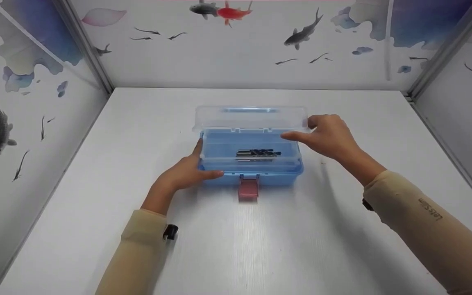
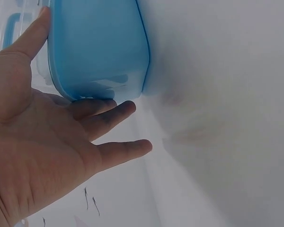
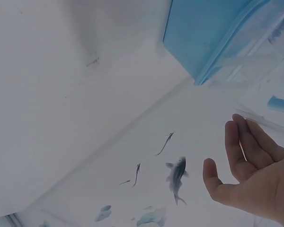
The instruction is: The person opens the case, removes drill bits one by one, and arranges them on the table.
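Note:
A blue plastic box [image 1: 215, 178] stands on the table with its clear lid [image 1: 215, 116] raised at the back. Inside lie several drill bits [image 1: 256, 153], dark and spiral-fluted with bright shanks. At the front hangs a reddish latch [image 1: 248, 188]. My left hand [image 1: 182, 172] rests against the box's left side, thumb over the front rim; in the left wrist view its fingers [image 2: 118, 113] are spread and mostly straight beside the end wall. My right hand [image 1: 332, 135] is at the lid's right edge, fingertips touching it, thumb stretched out over the box's back right corner.
The white table [image 1: 96, 184] extends around the box. Patterned panels with painted fish [image 1: 301, 35] close it in at the back and both sides, joined by metal posts [image 1: 92, 49] at the corners. Black wrist devices [image 1: 170, 232] show at both sleeves.

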Demonstrator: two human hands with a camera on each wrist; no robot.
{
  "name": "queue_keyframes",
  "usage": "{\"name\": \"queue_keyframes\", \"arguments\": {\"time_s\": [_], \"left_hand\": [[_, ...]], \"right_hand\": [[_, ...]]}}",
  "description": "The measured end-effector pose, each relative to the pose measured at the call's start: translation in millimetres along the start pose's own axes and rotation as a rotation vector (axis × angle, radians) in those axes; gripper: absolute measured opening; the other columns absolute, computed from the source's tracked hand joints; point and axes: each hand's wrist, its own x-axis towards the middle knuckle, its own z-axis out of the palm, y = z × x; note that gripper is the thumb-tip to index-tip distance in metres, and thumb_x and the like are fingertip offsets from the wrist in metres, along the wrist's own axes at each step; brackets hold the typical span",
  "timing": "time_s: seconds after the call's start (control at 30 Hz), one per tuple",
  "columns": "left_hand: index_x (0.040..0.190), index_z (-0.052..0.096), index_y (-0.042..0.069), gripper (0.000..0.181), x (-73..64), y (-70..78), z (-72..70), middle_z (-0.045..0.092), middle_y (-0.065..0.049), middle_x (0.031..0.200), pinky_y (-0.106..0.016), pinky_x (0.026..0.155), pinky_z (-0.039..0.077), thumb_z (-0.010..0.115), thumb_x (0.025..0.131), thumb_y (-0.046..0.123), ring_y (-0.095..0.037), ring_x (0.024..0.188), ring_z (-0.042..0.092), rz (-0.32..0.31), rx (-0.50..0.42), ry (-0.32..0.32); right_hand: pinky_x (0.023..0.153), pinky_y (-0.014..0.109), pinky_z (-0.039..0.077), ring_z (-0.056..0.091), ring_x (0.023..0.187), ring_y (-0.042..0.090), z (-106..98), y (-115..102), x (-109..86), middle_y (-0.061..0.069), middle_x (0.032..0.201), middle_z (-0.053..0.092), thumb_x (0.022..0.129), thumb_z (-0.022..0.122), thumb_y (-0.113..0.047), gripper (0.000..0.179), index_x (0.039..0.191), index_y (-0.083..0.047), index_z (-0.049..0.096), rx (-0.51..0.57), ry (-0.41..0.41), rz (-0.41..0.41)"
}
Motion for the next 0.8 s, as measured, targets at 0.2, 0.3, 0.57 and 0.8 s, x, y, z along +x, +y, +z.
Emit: {"name": "queue_keyframes", "arguments": {"time_s": [0.2,0.3,0.57,0.8], "left_hand": [[0.169,-0.019,0.030,0.129,1.7,0.8,1.4,0.020,-0.015,0.178,-0.060,0.131,0.027,0.077,0.090,0.062,-0.036,0.162,0.030,0.005,-0.022,-0.008],[0.169,-0.020,0.030,0.129,0.7,0.0,0.5,0.018,-0.016,0.179,-0.060,0.131,0.026,0.077,0.091,0.061,-0.036,0.163,0.028,-0.007,-0.017,-0.011],[0.170,-0.018,0.021,0.127,-0.5,-1.8,1.0,0.020,-0.020,0.178,-0.059,0.131,0.027,0.076,0.093,0.057,-0.039,0.163,0.028,0.002,-0.004,-0.015],[0.170,-0.020,0.024,0.125,-1.9,-5.3,-1.4,0.021,-0.019,0.177,-0.062,0.130,0.026,0.075,0.094,0.055,-0.040,0.161,0.031,0.050,-0.039,-0.022]], "right_hand": [[0.069,0.037,0.049,0.064,0.089,0.031,-4,-2,3.0,0.018,0.092,0.070,0.085,0.067,-0.083,0.090,0.115,0.001,0.072,-0.042,-0.011,0.000],[0.069,0.037,0.048,0.063,0.087,0.031,-3,-3,4.1,0.017,0.091,0.070,0.089,0.066,-0.079,0.084,0.112,0.002,0.071,-0.066,-0.011,-0.021],[0.095,0.057,0.058,0.069,0.111,0.044,0,-7,10.5,0.027,0.119,0.073,0.094,0.054,-0.083,0.096,0.127,0.006,0.067,-0.098,-0.018,-0.002],[0.116,0.065,0.046,0.059,0.135,0.051,-2,-12,21.3,0.032,0.145,0.062,0.095,0.044,-0.086,0.110,0.150,0.009,0.053,-0.097,-0.038,0.010]]}}
